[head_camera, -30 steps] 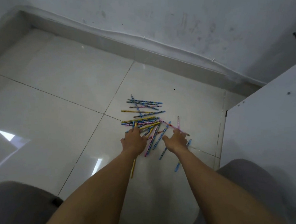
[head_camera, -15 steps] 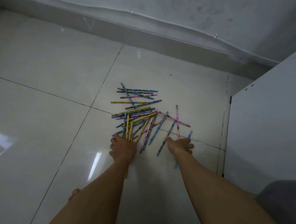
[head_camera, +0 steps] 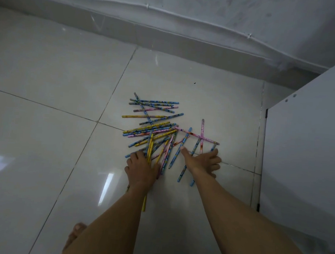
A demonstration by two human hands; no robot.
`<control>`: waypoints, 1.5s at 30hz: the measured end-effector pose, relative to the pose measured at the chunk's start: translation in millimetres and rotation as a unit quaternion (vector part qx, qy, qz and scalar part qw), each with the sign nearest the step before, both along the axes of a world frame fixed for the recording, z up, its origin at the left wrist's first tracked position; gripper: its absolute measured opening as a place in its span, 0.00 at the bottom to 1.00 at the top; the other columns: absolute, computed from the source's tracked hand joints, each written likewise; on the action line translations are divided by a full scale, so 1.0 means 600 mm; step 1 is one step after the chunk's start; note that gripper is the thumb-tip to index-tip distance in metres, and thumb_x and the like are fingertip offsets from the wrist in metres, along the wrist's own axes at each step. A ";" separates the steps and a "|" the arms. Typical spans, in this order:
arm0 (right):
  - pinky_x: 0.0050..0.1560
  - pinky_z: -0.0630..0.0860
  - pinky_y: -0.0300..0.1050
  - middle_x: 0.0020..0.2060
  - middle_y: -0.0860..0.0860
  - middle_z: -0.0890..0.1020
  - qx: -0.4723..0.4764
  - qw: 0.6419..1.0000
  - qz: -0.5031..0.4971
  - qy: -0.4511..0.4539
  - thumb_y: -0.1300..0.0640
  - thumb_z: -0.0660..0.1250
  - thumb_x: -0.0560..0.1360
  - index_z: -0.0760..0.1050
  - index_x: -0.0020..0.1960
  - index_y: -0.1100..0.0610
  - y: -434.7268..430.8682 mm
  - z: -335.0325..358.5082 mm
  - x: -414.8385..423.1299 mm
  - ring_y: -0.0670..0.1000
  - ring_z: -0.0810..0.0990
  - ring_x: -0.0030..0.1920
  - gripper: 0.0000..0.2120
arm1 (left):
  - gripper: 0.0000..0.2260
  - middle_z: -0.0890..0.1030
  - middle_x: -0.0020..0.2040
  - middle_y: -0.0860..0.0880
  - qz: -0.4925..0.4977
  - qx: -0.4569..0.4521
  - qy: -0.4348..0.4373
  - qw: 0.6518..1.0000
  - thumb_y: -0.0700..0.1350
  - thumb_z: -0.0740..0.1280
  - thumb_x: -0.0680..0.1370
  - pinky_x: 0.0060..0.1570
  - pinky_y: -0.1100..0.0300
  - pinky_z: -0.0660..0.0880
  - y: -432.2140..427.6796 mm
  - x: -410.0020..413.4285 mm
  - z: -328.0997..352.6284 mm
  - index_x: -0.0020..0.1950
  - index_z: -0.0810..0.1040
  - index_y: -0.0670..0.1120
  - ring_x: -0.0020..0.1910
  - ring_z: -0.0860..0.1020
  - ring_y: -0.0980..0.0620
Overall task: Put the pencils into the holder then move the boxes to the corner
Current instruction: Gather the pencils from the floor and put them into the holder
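roughly thirty pencils [head_camera: 152, 128], two hands [head_camera: 141, 171] [head_camera: 202, 162], one foot [head_camera: 76, 233]

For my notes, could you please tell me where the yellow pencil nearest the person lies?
In the head view, the yellow pencil lies on the floor left of centre, passing under the left hand, its near end beside that forearm.

This looks like a room in a home: a glossy tiled floor [head_camera: 47, 78], a scuffed white wall [head_camera: 210, 7] with a thin cable [head_camera: 171, 10], and a white cabinet [head_camera: 310, 146].
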State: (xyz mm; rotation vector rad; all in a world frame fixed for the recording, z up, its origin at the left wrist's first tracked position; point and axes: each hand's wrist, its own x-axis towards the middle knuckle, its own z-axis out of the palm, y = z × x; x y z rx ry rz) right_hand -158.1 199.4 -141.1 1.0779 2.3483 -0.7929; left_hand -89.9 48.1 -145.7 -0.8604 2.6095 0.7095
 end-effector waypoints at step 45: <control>0.57 0.74 0.54 0.64 0.62 0.69 -0.027 0.994 0.098 0.048 0.55 0.70 0.74 0.61 0.64 0.63 -0.014 -0.009 -0.001 0.63 0.73 0.63 0.26 | 0.11 0.73 0.58 0.40 -0.171 -0.065 -0.021 0.983 0.41 0.56 0.82 0.50 0.55 0.72 0.039 -0.026 -0.039 0.63 0.67 0.40 0.53 0.74 0.45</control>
